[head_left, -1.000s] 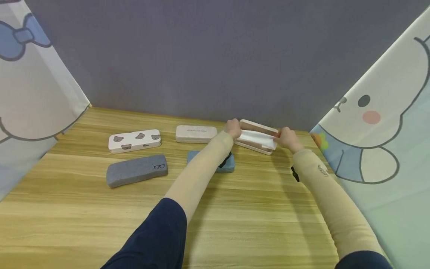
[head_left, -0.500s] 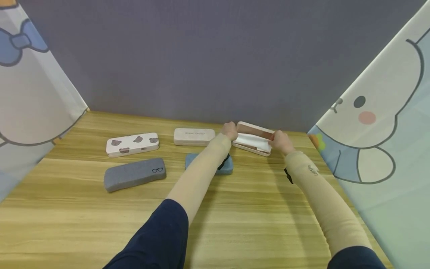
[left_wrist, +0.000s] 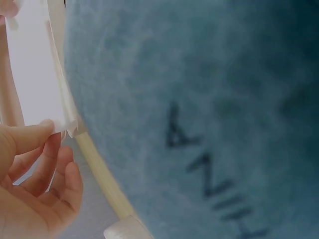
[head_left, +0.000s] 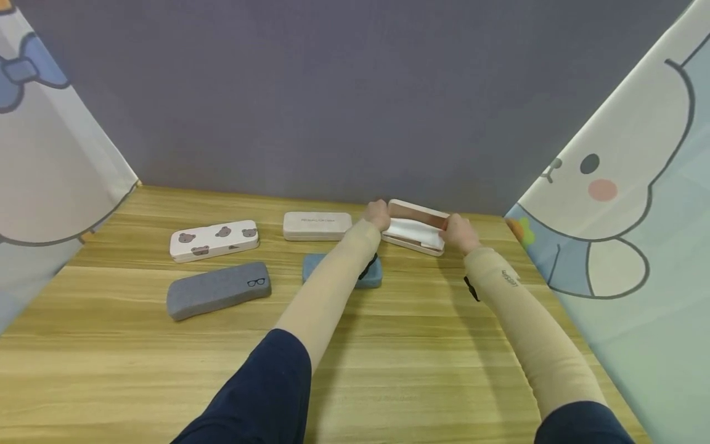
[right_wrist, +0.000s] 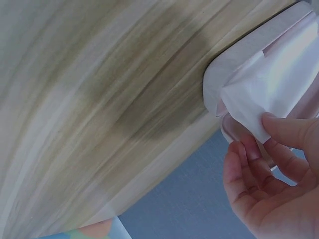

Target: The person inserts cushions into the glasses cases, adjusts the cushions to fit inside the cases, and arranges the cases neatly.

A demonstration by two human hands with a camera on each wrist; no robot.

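An open glasses case (head_left: 417, 211) with a pinkish-brown lining stands at the back right, its lid raised toward the grey wall. A folded white cloth (head_left: 413, 231) lies lengthwise in it. My left hand (head_left: 378, 216) is at the case's left end; in the left wrist view its thumb and fingers pinch one end of the white cloth (left_wrist: 35, 69). My right hand (head_left: 461, 234) pinches the opposite end, thumb on top, and in the right wrist view that corner of the cloth (right_wrist: 254, 99) is drawn to a fold beside the case's rim.
A blue case (head_left: 315, 264) lies partly hidden under my left forearm. Further left are a closed cream case (head_left: 317, 227), a white bear-print case (head_left: 213, 242) and a grey case (head_left: 216, 291) with a glasses drawing. A grey wall (head_left: 333, 111) rises behind the wooden table (head_left: 222, 370).
My right hand has moved slightly left, and the cloth's right end sits further inside the case. My left hand stays at the left end. The head view has shifted a little.
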